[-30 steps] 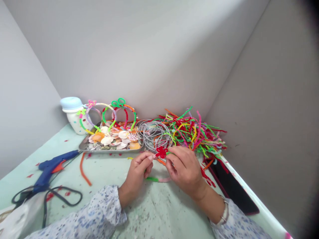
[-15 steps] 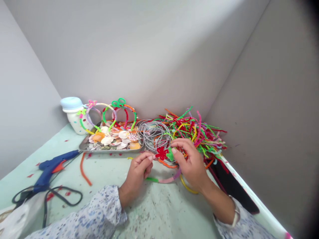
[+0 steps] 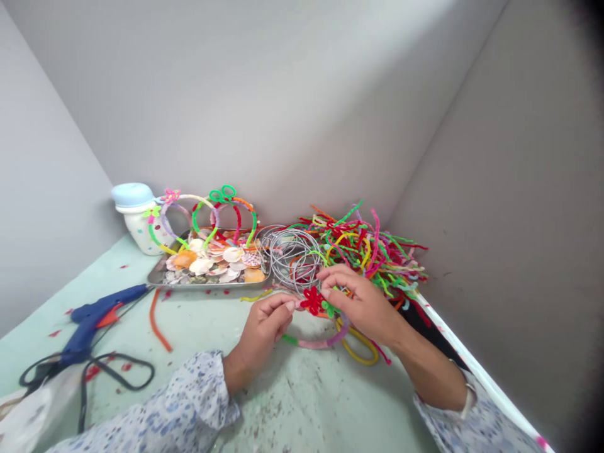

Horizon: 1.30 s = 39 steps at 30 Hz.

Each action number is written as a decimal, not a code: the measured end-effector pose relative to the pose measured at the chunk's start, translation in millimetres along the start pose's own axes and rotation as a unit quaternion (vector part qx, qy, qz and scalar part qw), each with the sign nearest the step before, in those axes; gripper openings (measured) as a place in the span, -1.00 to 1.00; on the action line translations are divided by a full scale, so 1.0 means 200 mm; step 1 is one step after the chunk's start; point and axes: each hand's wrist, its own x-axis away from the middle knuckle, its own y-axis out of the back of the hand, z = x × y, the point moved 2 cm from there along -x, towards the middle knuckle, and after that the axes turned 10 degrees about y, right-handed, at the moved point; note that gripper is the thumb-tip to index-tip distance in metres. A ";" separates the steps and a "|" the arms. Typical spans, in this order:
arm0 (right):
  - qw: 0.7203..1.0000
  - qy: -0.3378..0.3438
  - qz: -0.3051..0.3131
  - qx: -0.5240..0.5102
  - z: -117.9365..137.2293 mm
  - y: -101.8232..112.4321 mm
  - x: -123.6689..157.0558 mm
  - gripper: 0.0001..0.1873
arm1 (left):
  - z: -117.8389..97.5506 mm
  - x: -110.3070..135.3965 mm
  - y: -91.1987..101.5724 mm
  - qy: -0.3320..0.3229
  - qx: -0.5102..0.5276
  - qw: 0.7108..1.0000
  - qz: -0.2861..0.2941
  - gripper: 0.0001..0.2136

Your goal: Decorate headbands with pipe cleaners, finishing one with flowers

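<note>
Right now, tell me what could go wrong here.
The red chenille flower, held between the left hand and right hand, sits against the bare wire hoops, so it could snag on them. The loose pipe-cleaner pile just behind could tangle in too.

Between the left hand [image 3: 260,330] and right hand [image 3: 362,305], a pipe-cleaner flower [image 3: 312,301]. Just behind both hands, wire hoops [image 3: 293,255]; behind the right hand, a heap of pipe cleaners [image 3: 372,242]. Left of the left hand, a glue gun [image 3: 89,330]; farther back, a metal tray [image 3: 212,285] holding seashells [image 3: 221,257], beside a lidded jar [image 3: 140,236].
</note>
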 end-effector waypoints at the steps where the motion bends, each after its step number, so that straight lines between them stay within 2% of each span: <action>1: 1.000 -0.002 0.004 -0.008 0.00 0.00 0.00 -0.85 | 0.00 0.00 0.00 0.003 -0.001 1.000 -0.001 -0.81; 7: 0.998 -0.021 0.014 -0.061 0.01 0.00 0.00 -0.79 | -0.01 0.01 -0.01 0.013 0.002 1.000 -0.008 -0.81; 18: 0.994 -0.054 0.015 -0.093 0.03 -0.01 0.00 -0.79 | -0.01 0.00 -0.01 0.014 0.003 1.000 -0.005 -0.82; 21: 0.994 -0.037 0.039 -0.094 0.03 0.00 0.00 -0.87 | 0.00 -0.02 0.01 0.018 0.013 1.000 -0.004 -0.82; 22: 0.995 -0.024 0.045 -0.086 0.03 0.01 0.01 -0.90 | 0.01 -0.02 0.01 0.021 0.015 1.000 -0.005 -0.81; 25: 0.998 0.013 0.049 -0.044 0.02 0.01 0.01 -0.83 | 0.01 -0.03 0.02 0.027 0.020 0.999 -0.009 -0.80; 30: 0.999 0.024 0.037 0.001 0.02 -0.01 0.02 -0.82 | 0.02 -0.03 0.02 0.031 0.026 0.999 -0.009 -0.80; 35: 0.996 0.059 -0.014 0.071 0.05 -0.01 0.03 -0.72 | 0.04 -0.04 0.03 0.038 0.050 0.998 -0.019 -0.81; 39: 0.976 0.124 -0.044 0.172 0.08 -0.03 0.04 -0.83 | 0.05 -0.05 0.04 0.034 0.062 0.997 -0.030 -0.82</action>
